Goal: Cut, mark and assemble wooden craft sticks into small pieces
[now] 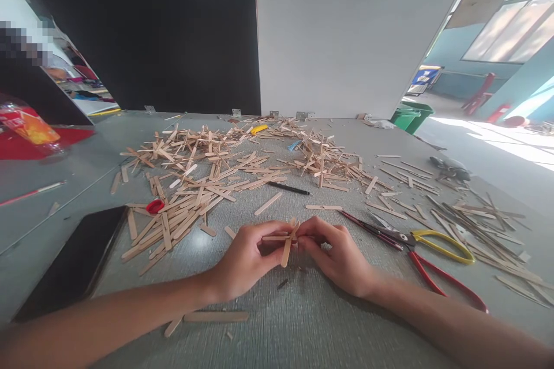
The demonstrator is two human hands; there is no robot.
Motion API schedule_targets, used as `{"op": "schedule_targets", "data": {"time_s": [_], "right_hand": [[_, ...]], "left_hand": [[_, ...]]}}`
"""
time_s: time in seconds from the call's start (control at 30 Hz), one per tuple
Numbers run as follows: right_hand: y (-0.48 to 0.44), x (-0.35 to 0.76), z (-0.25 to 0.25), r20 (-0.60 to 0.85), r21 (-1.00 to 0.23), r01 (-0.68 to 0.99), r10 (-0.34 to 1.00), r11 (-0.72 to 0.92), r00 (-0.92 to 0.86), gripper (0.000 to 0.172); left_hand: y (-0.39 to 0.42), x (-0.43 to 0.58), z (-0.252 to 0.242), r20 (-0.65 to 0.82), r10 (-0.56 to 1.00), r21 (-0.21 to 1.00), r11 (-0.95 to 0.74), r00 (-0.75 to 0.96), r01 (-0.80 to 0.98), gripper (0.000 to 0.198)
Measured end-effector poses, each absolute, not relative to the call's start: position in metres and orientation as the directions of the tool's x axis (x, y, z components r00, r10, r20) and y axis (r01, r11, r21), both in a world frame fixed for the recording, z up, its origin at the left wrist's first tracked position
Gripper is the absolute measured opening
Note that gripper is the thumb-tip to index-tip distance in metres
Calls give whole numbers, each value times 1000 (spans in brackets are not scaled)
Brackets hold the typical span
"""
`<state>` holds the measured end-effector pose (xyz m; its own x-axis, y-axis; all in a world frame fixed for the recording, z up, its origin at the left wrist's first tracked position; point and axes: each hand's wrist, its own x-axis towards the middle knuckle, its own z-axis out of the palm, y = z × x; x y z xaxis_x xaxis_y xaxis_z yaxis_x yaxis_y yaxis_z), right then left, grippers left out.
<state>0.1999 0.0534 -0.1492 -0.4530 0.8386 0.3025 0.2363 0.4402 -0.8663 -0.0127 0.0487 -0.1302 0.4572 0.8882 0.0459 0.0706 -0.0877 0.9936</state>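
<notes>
Between my hands, just above the tabletop, is a small piece made of crossed wooden craft sticks (286, 249). My left hand (255, 250) pinches it from the left, with fingers and thumb around one stick. From the right, my right hand (331, 250) has its fingertips closed at the crossing; whether it also holds a separate small part is hidden. Right of that hand lie scissors (404, 239) with one yellow and one red handle, blades toward the hands. A loose craft stick (324, 207) lies beyond my right hand.
Heaped craft sticks (186, 219) spread over the table's middle and back. A black pen (289, 187) and a red ring (154, 206) lie among them. At left are a dark phone (73, 259) and a drink bottle (30, 123). Upright panels (324, 34) close off the back.
</notes>
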Motion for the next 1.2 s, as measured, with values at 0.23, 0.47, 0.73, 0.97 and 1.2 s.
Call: {"op": "schedule_targets", "data": {"time_s": [0.23, 0.47, 0.73, 0.97, 1.2], "right_hand": [[53, 199, -151, 310, -860, 247, 842, 446, -442, 5], [53, 200, -148, 297, -878, 208, 830, 432, -471, 5], [52, 199, -151, 324, -804, 357, 855, 475, -406, 6], [43, 199, -153, 671, -316, 454, 535, 833, -514, 24], [44, 199, -148, 585, -187, 256, 317, 948, -747, 28]], "left_hand": [[48, -16, -134, 8, 872, 999, -30, 489, 38, 26], [48, -14, -133, 20, 869, 1000, -27, 495, 8, 22], [49, -14, -137, -6, 864, 1000, 12, 504, -10, 20], [48, -15, -135, 37, 876, 998, -54, 481, 23, 22], [49, -13, -135, -5, 848, 1000, 9, 529, -6, 23]]}}
